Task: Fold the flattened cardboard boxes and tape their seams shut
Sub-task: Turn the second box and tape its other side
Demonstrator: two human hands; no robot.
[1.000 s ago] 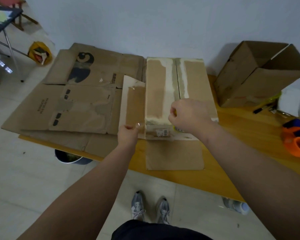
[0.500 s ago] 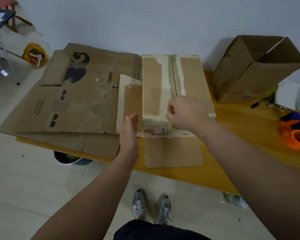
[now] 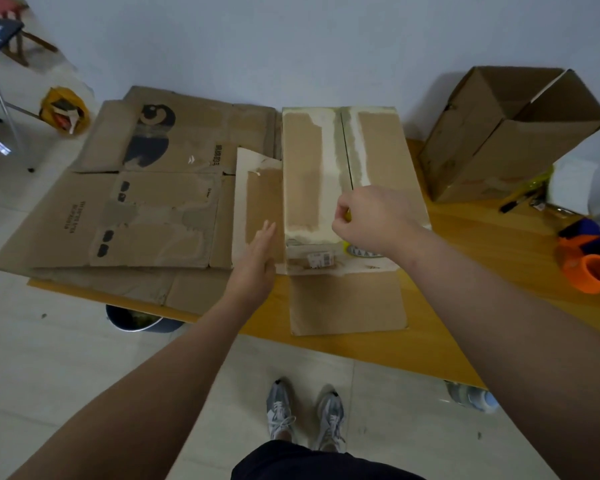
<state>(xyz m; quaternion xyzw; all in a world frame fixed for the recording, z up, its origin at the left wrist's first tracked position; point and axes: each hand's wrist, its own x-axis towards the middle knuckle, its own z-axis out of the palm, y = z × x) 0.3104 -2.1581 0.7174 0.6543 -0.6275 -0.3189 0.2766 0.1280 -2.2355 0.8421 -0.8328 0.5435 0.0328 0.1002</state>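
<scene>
A folded cardboard box (image 3: 312, 168) stands in the middle of the wooden table (image 3: 482, 258), its top seam running away from me between pale strips of torn tape. Its near bottom flap (image 3: 347, 306) lies flat on the table and its left side flap (image 3: 257, 192) sticks out. My left hand (image 3: 257, 261) is flat with straight fingers against the near end of that side flap. My right hand (image 3: 371, 216) rests on the box's near top edge, fingers curled round a small yellow thing that is mostly hidden. Flattened boxes (image 3: 136, 220) lie stacked at the left.
An open assembled box (image 3: 499, 143) lies tilted at the back right. An orange and blue tape dispenser (image 3: 589, 268) and markers (image 3: 520, 199) sit at the right. A bucket (image 3: 136, 320) stands under the table's near edge, and a bottle (image 3: 471, 396) lies on the floor.
My left hand let go of the side flap's near edge and opened; it now lies flat along the flap. My right hand stayed on the box's top edge.
</scene>
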